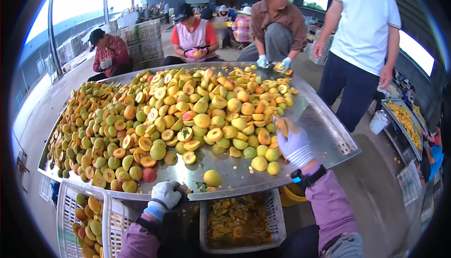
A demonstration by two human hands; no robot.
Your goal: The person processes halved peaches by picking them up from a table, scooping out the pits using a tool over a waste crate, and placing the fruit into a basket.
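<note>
My right hand (294, 146), in a white glove, is raised over the right side of the steel table (324, 131) and grips a halved peach (282, 126). My left hand (166, 194), also gloved, is closed at the table's near edge; what it holds is hidden. A whole yellow peach (212, 177) lies just right of it. A big heap of whole and halved yellow-orange peaches (164, 117) covers most of the table.
Below the table's front edge stand a white crate of peach scraps (238, 221) and a white crate of whole peaches (87, 220). Three people sit at the far side and one in a white shirt (364, 27) stands at right. Another tray of fruit (404, 119) is far right.
</note>
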